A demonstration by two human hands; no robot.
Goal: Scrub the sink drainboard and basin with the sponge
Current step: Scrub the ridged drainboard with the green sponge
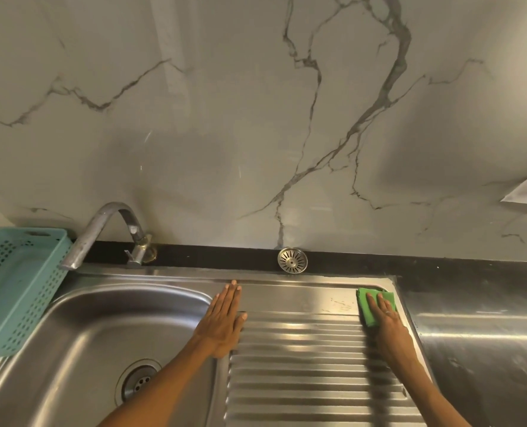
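fingers press sponge flat on drainboard

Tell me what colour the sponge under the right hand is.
Bright green: the sponge shows best in the head view, under the right hand on the drainboard.

A teal perforated basket sits left of the faucet. A steel strainer rests on the black ledge.

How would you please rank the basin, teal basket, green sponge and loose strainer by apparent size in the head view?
1. basin
2. teal basket
3. green sponge and loose strainer: these look alike, with the sponge partly under the right hand, so unranked.
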